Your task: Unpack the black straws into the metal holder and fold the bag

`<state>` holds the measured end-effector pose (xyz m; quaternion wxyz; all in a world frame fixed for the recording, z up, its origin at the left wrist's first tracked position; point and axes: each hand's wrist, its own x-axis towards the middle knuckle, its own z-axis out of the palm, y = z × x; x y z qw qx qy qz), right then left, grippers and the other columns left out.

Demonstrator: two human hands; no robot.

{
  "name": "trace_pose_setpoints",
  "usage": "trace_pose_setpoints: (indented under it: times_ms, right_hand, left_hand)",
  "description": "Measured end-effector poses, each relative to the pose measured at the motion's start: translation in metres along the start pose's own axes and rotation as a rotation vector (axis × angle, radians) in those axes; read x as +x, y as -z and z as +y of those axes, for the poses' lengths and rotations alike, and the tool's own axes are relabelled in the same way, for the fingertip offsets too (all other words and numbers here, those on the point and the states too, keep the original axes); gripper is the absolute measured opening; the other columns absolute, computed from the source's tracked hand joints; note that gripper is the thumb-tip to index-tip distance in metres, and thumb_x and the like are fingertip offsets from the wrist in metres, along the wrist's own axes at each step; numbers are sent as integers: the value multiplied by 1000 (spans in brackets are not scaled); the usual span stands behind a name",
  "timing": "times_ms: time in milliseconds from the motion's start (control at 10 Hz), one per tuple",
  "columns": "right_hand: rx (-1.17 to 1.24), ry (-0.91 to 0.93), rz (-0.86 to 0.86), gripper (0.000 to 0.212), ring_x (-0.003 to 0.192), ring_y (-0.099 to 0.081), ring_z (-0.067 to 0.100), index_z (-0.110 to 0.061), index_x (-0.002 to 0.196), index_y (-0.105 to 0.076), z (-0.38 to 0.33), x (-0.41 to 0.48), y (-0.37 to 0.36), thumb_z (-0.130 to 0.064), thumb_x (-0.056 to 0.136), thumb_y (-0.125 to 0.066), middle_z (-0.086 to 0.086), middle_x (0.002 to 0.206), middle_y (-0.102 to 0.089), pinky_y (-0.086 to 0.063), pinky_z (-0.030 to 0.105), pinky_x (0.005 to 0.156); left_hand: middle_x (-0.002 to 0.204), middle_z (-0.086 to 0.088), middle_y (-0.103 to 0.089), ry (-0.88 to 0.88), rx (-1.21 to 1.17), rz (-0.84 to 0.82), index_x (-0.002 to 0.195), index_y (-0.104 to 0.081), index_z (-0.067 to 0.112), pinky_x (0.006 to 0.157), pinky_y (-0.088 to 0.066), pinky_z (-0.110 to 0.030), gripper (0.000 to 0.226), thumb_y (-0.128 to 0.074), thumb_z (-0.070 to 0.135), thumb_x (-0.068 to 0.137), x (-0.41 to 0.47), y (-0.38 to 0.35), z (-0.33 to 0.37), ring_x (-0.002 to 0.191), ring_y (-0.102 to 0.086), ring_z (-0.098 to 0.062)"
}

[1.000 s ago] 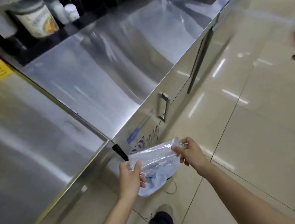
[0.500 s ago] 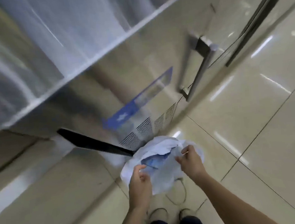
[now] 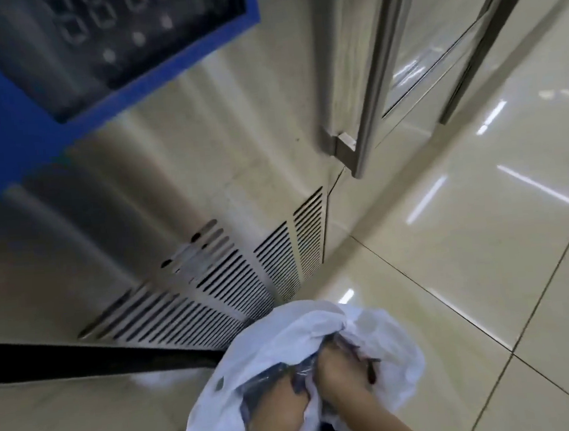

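Now pushed down into white bin liner [image 3: 281, 346] at 6 o'clock, both hands [image 3: 327, 369] gripping crumpled clear bag [image 3: 289, 369], so discarding, task nearly over.

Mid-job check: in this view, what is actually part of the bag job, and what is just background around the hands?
In the job:
- left hand, pushed into the white bag
- right hand, pushed in beside it
- white bag, bunched around both hands
- clear crumpled plastic between the hands

Just there:
- vent grille on the steel cabinet
- door handle
- blue control panel
- tiled floor

Straws and metal holder: not in view.
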<state>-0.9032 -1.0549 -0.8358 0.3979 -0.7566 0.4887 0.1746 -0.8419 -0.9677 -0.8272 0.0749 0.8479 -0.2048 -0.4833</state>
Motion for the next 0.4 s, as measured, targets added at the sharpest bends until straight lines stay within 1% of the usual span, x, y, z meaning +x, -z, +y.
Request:
trace_pose_setpoints:
  times_ms: [100, 200, 300, 400]
  right_hand:
    - [-186, -15, -81, 36, 118, -51, 28, -10, 127, -48, -10, -6, 8, -16, 93, -37, 13, 129, -55, -40, 34, 96]
    - [-463, 58, -71, 43, 125, -44, 29, -6, 132, -37, -28, -28, 37, -14, 91, -40, 14, 135, -45, -37, 39, 101]
    - [-493, 150, -32, 45, 120, -47, 29, -6, 132, -32, -53, -71, 85, -22, 91, -40, 14, 133, -46, -38, 37, 94]
    - [-430, 279, 78, 52, 111, -53, 31, -11, 134, -31, -79, -120, 132, -35, 90, -43, 11, 125, -53, -38, 36, 86]
  left_hand:
    - [125, -6, -60, -1, 68, 9, 127, -50, 21, 94, -43, -30, 40, -45, 34, 89, -2, 18, 2, 115, -55, -26]
    - [117, 0, -65, -37, 126, 9, 120, -51, 30, 87, -48, -31, 40, -44, 42, 83, -45, 48, 11, 107, -59, -25]
    - [111, 9, -66, -123, 167, 100, 114, -52, 33, 80, -49, -31, 36, -45, 49, 82, -97, 83, 23, 102, -61, -18]
    - [109, 6, -66, -228, 239, 255, 112, -53, 32, 84, -48, -33, 40, -44, 57, 81, -153, 117, 41, 104, -60, -18]
